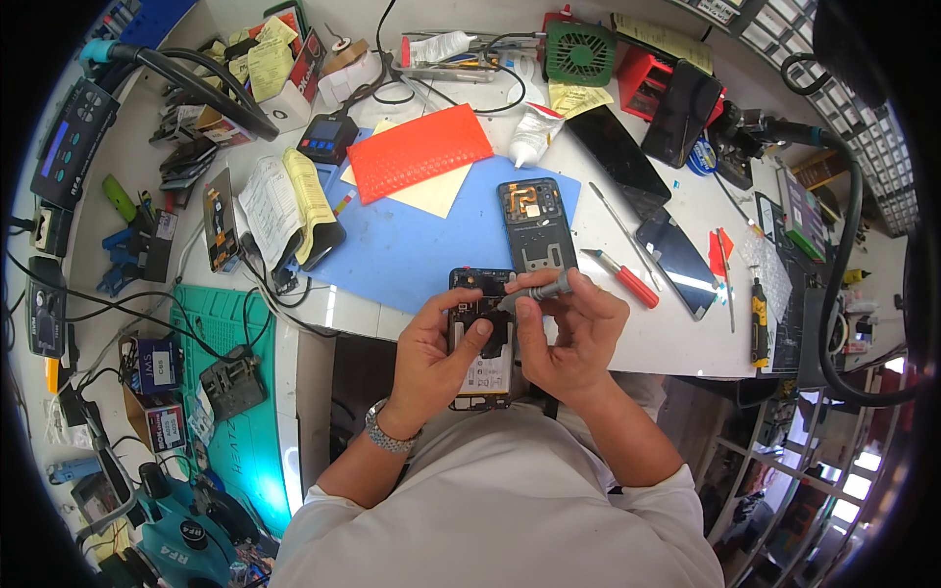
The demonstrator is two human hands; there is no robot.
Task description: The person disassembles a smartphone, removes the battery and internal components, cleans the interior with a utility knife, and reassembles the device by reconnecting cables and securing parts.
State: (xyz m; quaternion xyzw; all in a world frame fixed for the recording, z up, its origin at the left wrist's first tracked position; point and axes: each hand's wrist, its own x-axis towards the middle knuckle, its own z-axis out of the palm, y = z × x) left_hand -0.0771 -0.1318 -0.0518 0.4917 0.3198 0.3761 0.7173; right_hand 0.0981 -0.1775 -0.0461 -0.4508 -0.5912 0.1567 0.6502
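An opened phone [485, 377] with its battery and inner boards bare is upright in front of my body, just off the table's front edge. My left hand [436, 343] is closed round its left side, thumb lying across the middle. In my right hand [576, 338], pinched between thumb and fingers, is a slim grey tool [551, 288] tilted toward the phone's upper part; its exact kind is unclear. Just beyond lies a removed phone back [537, 230] with an orange flex piece near the camera area. A red-handled craft knife [627, 279] rests right of it.
A blue mat [392, 265] carries a red bubble envelope [421, 152]. Dark phone screens [681, 260] and a metal spudger [622, 227] lie at right. A white tube [536, 135] and a green fan [580, 54] stand farther back. Cables and a teal mat [235, 392] fill the left.
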